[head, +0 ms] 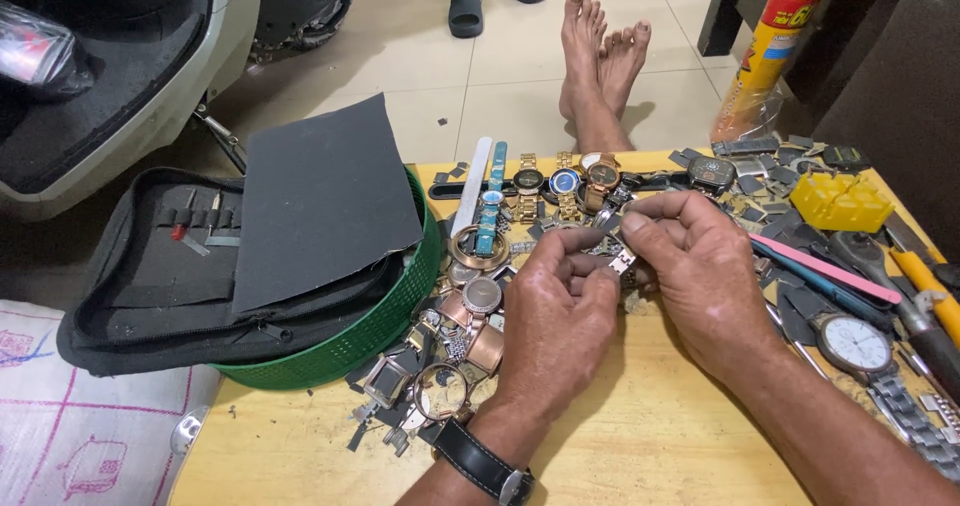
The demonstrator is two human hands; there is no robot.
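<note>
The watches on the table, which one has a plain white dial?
The silver watch at the right edge of the table, beside the right hand. Its round dial is white; the watches in the back row have dark, blue or brownish dials.

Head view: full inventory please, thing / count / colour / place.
metal watch band piece: one, silver, pinched between both hands
wristwatches: several, gold and blue, in a row at table's far edge
watch cases and parts: a heap, rose-gold and silver, left of the hands
white-dial watch: one, silver, table right
yellow block: one, far right
green basket: one, table left, under black tool pouch
spray can: one, yellow-orange, beyond table
left hand: black wrist strap
right hand: bare
</note>
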